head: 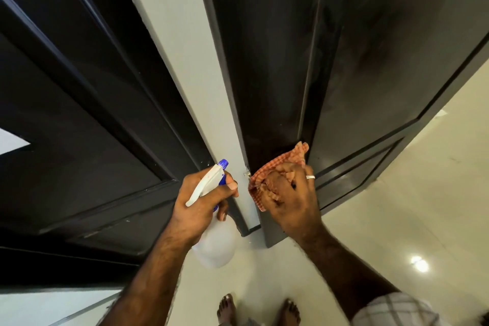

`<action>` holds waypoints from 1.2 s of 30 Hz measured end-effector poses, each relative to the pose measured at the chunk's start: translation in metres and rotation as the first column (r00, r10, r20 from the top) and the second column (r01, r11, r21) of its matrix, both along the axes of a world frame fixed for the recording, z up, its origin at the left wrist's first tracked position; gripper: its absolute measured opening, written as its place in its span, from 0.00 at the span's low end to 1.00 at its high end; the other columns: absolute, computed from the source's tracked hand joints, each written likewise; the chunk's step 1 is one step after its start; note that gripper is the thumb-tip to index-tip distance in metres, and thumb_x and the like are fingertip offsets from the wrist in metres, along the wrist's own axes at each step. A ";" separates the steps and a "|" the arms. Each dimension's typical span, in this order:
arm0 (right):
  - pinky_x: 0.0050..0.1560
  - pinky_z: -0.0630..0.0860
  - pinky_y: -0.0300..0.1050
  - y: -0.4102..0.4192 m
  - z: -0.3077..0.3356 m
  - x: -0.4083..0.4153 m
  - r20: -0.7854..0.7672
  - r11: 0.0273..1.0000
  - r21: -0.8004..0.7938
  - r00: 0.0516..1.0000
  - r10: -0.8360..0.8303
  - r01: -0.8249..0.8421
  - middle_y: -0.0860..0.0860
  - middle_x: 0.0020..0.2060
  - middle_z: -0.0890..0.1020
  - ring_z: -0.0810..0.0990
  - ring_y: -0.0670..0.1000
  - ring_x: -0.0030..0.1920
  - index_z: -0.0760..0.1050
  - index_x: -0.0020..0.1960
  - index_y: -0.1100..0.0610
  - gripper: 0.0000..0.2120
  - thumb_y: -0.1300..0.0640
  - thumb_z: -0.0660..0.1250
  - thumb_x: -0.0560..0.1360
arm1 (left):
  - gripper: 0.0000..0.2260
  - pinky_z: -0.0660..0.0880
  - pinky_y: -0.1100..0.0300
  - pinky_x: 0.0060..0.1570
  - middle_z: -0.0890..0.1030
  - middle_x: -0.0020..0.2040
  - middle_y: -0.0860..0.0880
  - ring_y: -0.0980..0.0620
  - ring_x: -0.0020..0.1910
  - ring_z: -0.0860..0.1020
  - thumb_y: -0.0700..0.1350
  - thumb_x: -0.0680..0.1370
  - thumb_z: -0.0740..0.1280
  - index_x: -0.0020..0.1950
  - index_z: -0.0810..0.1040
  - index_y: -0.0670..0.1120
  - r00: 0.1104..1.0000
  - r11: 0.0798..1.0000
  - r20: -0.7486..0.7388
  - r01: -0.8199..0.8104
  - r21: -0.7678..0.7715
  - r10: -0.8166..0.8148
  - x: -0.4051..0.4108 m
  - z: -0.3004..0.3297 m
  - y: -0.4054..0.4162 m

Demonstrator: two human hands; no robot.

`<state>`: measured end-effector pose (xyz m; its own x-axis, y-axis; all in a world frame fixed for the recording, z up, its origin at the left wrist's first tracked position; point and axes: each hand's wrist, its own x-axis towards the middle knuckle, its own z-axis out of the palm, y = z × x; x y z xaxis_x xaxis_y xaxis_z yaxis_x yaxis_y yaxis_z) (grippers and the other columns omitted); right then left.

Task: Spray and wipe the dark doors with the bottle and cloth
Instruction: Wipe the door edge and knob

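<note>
Orange checked cloth [280, 167] bunched in my right hand [288, 201] presses the dark door [270, 61] to wipe, while my left hand [197, 201] grips the spray bottle [215, 243] ready.

The place looked like a home hallway, with dark panelled doors [87, 103] set in a pale wall [190, 66], a glossy cream tiled floor [397, 193] and bare feet [289, 311] on it.

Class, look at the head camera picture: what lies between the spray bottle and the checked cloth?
In the head view, a pale wall strip with its dark door-frame edge separates the spray bottle from the checked cloth.
</note>
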<state>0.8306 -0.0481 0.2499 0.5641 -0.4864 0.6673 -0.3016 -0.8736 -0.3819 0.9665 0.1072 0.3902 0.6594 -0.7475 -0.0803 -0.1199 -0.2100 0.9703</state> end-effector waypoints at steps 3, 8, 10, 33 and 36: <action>0.56 0.82 0.36 0.018 0.017 0.014 0.204 0.731 0.681 0.946 -0.253 0.049 0.45 0.63 0.76 0.79 0.43 0.63 0.76 0.68 0.51 0.25 0.51 0.82 0.74 | 0.07 0.80 0.61 0.33 0.86 0.39 0.46 0.50 0.26 0.78 0.37 0.82 0.69 0.46 0.83 0.45 1.000 1.000 0.004 -0.027 0.009 0.027 0.001 0.003 0.004; 0.43 0.82 0.43 0.004 0.043 0.021 0.307 0.114 0.950 0.797 -0.519 -0.292 0.45 0.45 0.87 0.87 0.57 0.53 0.81 0.56 0.48 0.04 0.49 0.69 0.85 | 0.07 0.80 0.62 0.32 0.86 0.39 0.49 0.52 0.26 0.78 0.36 0.81 0.69 0.46 0.82 0.45 0.999 0.999 0.018 -0.045 0.009 0.045 0.005 0.007 0.010; 0.51 0.84 0.54 0.001 0.049 0.016 0.276 -0.271 0.835 0.790 -0.548 -0.479 0.53 0.53 0.89 0.88 0.59 0.55 0.83 0.62 0.50 0.15 0.42 0.67 0.84 | 0.07 0.80 0.63 0.32 0.86 0.38 0.51 0.52 0.26 0.79 0.37 0.81 0.69 0.46 0.82 0.46 0.998 0.998 0.015 -0.063 0.006 0.063 0.004 0.008 0.010; 0.59 0.84 0.52 -0.001 0.053 -0.012 0.047 0.541 0.841 0.994 -0.099 0.014 0.36 0.54 0.77 0.81 0.43 0.52 0.67 0.72 0.49 0.20 0.53 0.71 0.83 | 0.06 0.80 0.53 0.33 0.84 0.36 0.42 0.46 0.30 0.81 0.45 0.79 0.74 0.45 0.84 0.44 0.994 0.982 -0.029 0.104 0.159 -0.101 -0.022 -0.028 0.011; 0.66 0.81 0.63 -0.003 0.054 -0.013 0.171 0.252 0.961 0.958 -0.228 -0.111 0.43 0.57 0.84 0.84 0.48 0.57 0.73 0.68 0.46 0.15 0.48 0.70 0.84 | 0.13 0.78 0.51 0.32 0.83 0.35 0.39 0.36 0.31 0.80 0.53 0.76 0.74 0.44 0.85 0.42 0.992 0.978 -0.049 0.121 0.168 -0.115 -0.027 -0.028 0.011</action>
